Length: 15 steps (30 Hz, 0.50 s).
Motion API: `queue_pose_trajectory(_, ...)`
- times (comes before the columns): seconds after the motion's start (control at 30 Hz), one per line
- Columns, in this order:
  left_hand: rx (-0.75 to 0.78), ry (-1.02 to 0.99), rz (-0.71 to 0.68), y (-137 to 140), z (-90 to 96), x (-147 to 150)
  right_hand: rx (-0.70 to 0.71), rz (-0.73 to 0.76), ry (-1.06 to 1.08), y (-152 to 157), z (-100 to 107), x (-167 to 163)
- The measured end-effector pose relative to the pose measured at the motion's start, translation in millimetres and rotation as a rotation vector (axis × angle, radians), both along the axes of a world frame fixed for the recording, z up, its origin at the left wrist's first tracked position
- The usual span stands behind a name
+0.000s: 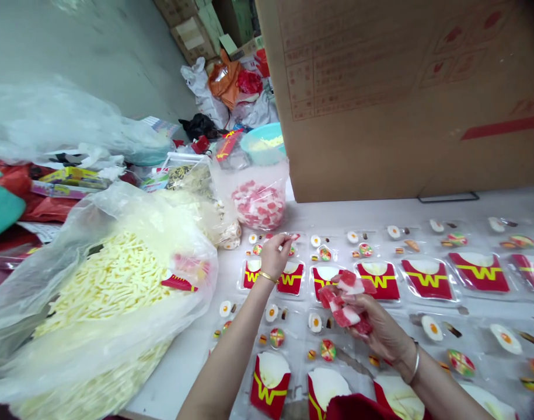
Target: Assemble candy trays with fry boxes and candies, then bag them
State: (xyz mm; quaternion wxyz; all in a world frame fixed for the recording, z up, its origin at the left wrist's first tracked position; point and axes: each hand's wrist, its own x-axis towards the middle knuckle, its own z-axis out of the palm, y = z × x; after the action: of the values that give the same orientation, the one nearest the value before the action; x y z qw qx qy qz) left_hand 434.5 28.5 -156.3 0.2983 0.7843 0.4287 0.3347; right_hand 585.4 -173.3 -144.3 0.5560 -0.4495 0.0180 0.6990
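Observation:
My left hand (279,259) pinches a small red-and-white toy bacon slice (295,237) above the far row of clear plastic blister trays. A cluster of similar toy bacon slices (346,297) sits in my right hand (383,329), its fingers closed round them. Beneath both hands the trays hold miniature fried eggs (316,322), pizzas (327,350), burgers (311,354) and red fry boxes with a yellow W (270,385). Just beyond my left hand stands a clear bag of bacon slices (258,201).
A large open plastic bag of pale yellow toy fries (118,274) lies at left. The big cardboard box (380,105) blocks the back right. Behind the bags are a light-blue basin (262,154) and piled bags (225,87). Trays cover the table (183,350) to the right.

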Motion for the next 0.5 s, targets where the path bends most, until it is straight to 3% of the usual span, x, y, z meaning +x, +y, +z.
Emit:
queue_pose_trajectory(0.13, 0.289, 0.376, -0.147, -2.9, -6.0, -0.3, 0.001, 0.008, 0.006, -0.6, -2.4, 1.1)
queue_pose_trajectory(0.27, 0.418, 0.619, -0.19, -10.3, -3.2, 1.9, 0.033, 0.05, -0.009, 0.3, -0.6, 0.0)
queue_pose_trajectory(0.4, 0.372, 0.681, -0.166, -10.9, -0.9, 2.9, 0.019, 0.066, -0.008, 0.1, 2.1, -1.2)
queue_pose_trajectory(0.5, 0.26, 0.601, -0.141, -9.8, 1.8, 3.5, 0.02, 0.081, 0.001, -0.7, 3.4, -0.5)
